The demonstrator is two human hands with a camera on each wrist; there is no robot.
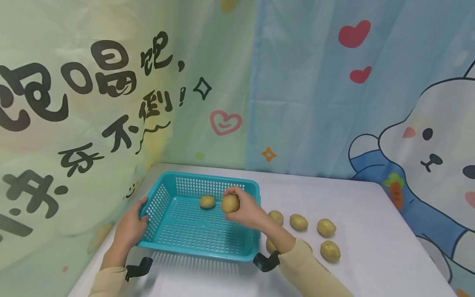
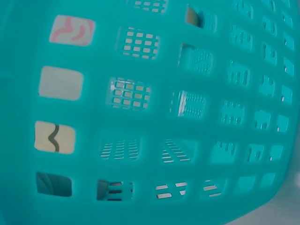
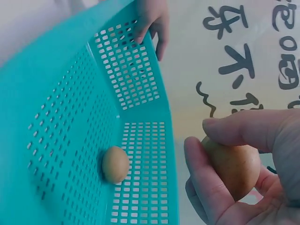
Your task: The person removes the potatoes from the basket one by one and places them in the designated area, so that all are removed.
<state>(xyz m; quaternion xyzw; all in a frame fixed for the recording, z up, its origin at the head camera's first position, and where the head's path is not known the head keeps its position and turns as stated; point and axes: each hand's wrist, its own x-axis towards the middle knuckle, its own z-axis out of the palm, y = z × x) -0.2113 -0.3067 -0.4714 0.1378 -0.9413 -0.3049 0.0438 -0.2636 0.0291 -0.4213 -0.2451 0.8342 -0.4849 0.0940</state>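
Observation:
A teal plastic basket with perforated walls stands on the white table. My left hand grips its left rim, thumb on the inner side. Over the right part of the basket, my right hand holds a potato between thumb and fingers; the right wrist view shows the fingers curled round this potato. One other potato lies inside the basket, toward the back. The left wrist view is filled by the basket's perforated wall, and the left hand is hidden there.
Several potatoes lie on the white table right of the basket, some partly hidden by the right forearm. A printed curtain hangs along the back and left of the table.

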